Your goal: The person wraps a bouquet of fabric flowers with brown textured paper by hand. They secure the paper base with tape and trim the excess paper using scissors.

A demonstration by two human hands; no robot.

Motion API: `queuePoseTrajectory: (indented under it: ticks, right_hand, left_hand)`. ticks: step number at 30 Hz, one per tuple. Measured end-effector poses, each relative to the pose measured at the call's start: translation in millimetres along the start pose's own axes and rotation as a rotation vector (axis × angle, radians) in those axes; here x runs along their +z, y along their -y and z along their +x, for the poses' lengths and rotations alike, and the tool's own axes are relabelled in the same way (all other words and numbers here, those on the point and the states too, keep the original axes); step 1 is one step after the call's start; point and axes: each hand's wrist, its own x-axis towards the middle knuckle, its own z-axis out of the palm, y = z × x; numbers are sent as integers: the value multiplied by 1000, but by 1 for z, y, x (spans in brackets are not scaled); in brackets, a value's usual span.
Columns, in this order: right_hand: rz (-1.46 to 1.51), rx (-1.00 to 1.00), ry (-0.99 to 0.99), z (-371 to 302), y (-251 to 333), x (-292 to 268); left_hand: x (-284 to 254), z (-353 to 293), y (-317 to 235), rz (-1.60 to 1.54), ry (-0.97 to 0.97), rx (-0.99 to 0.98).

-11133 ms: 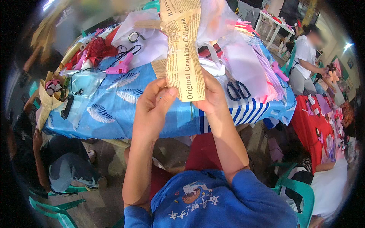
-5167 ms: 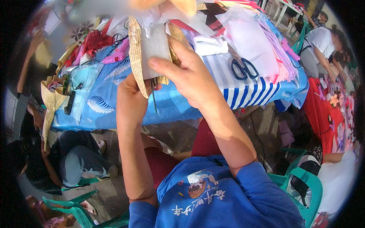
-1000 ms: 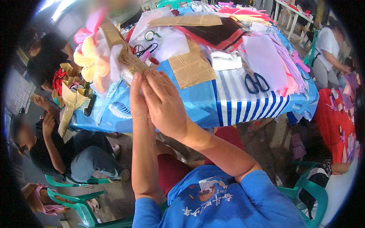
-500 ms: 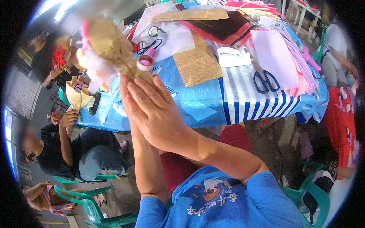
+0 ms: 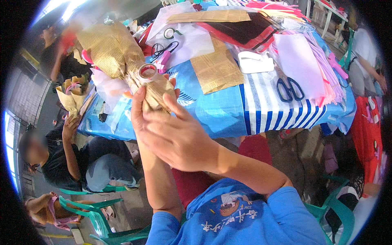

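A bouquet-shaped bundle in brown printed wrapping paper (image 5: pixel 112 47) leans up and to the left over the table, its narrow lower end between my hands. My left hand (image 5: pixel 139 108) grips that end from behind, thumb on the near side and fingertips showing at the right. Across the front lies my right hand (image 5: pixel 179 143), fingers closed round the bottom of the wrap and partly hiding it. A tape roll (image 5: pixel 148 71) rests against the gathered neck. Pink trim (image 5: pixel 86 56) and whitish sheer wrap (image 5: pixel 108 87) show along the bundle's left side.
On the blue patterned table cover (image 5: pixel 212 110) are scissors (image 5: pixel 290 87), a white dispenser (image 5: pixel 255 62), a brown paper sheet (image 5: pixel 216 67), a pink glue gun (image 5: pixel 163 61) and fuzzy craft stems (image 5: pixel 326 73). At left, a seated person (image 5: pixel 61 159) holds a smaller wrapped bouquet (image 5: pixel 71 98).
The bundle has turned, showing more of its brown wrap and less of the white side. My right hand has gone from lying flat to curling round the lower end.
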Motion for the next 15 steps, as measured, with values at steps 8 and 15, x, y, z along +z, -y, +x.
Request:
queuePoseTrajectory:
  ticks: [8, 15]
  right_hand:
    - [-80, 18, -181, -34, -15, -30]
    - [-97, 153, -189, -14, -23, -22]
  left_hand:
    - [-35, 11, -17, -199, 246, -87]
    - [-27, 7, -14, -86, 186, -34]
